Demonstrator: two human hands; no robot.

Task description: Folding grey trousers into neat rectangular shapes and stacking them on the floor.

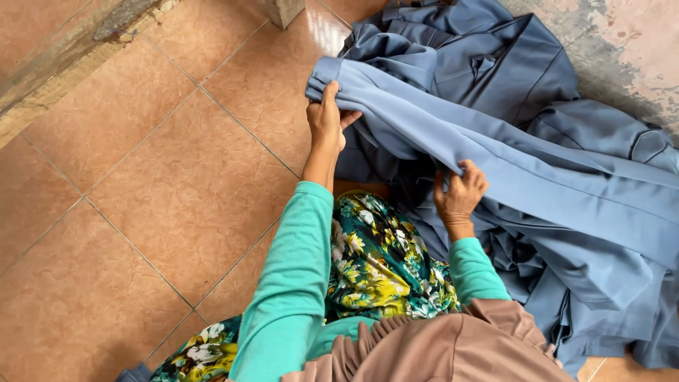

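Tiled floor (141, 177): both hands (325, 124) (460, 191) clutch grey-blue cloth (509, 155).

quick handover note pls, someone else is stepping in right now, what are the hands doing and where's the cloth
Left hand: gripping the end of a blue-grey garment, near its hem edge.
Right hand: pinching the same garment further along its length, so it is stretched between both hands.
Pile of matching blue-grey garments: heaped on the tiled floor ahead and to the right, unfolded.
Done: one piece lifted out of the pile.
Left: that piece is not yet folded or set aside; the pile looks unsorted.
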